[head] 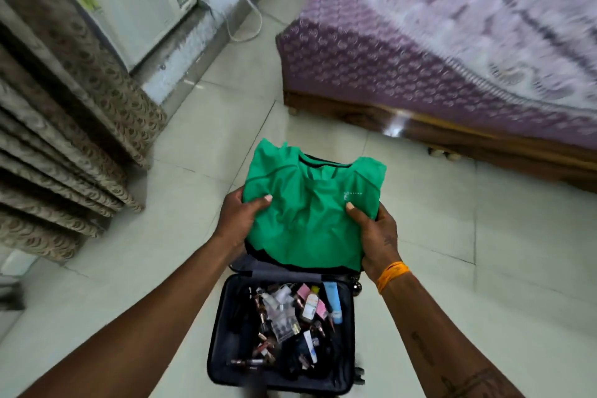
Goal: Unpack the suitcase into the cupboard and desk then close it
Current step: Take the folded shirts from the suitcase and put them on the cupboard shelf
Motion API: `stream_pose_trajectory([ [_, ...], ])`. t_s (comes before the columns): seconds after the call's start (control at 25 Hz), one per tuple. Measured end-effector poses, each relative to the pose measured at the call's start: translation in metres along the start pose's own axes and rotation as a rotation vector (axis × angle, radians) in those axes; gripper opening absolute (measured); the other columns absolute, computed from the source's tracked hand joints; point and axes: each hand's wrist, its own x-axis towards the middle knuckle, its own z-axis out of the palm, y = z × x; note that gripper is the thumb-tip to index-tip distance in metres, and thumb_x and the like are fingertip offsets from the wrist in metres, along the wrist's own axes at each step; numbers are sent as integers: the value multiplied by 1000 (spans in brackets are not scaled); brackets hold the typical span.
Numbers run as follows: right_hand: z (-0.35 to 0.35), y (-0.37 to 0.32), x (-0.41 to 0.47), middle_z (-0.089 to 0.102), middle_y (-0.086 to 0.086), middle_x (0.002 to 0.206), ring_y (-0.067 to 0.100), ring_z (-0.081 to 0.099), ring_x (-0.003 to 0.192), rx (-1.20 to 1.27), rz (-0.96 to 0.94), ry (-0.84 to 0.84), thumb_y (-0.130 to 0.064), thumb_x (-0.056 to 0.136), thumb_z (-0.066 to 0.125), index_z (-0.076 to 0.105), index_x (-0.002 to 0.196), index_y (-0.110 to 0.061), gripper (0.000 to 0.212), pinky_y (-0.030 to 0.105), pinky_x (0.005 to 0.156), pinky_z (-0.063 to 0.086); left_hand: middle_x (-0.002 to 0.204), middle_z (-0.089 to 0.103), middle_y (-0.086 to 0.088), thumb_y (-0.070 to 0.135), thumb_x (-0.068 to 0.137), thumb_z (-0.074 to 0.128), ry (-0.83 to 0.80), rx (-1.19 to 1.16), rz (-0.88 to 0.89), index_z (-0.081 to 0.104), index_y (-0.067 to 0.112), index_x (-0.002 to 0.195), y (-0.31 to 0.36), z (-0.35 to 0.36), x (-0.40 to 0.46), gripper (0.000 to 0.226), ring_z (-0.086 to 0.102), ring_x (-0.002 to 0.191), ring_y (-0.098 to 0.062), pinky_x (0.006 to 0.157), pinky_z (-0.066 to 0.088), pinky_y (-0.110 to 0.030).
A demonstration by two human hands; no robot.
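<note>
Both hands hold a folded green shirt (307, 203) above the open suitcase (226, 333) lying at 6 o'clock on the tiled floor (452, 236). The left hand (240, 216) and right hand (374, 233) each pinch an edge, thumbs on top, fingers hidden beneath the cloth. The shirt's small white chest print is too blurred to read. Jumbled toiletries (290, 317) fill the suitcase; their labels are illegible. A bed (420, 58) sits at 2 o'clock.
</note>
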Motion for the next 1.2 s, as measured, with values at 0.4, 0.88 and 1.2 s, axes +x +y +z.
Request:
stream_pose_trajectory([
  [0.4,-76,-245,-178,79,-4,109,20,75,103,89,-223,132,-11,90,77,73,110,-24,24,37,89,61,105,81,2,22,95,74,-209,71,173,77,19,109,232,107,-164,15,76,99,-18,88,60,-34],
  [0.88,-227,-277,-425,80,-8,107,15,76,96,285,-480,701,-9,93,73,72,113,-25,25,30,81,62,108,80,-11,9,92,74,-928,156,218,79,9,108,259,280,-335,17,77,102,-32,99,57,-48],
  [1.2,-348,-234,-652,80,9,106,31,77,97,393,-604,1203,-1,91,72,72,119,-9,29,43,81,64,107,80,-13,10,88,77,-1406,210,236,79,8,106,190,394,-578,19,75,103,-36,101,56,-56],
])
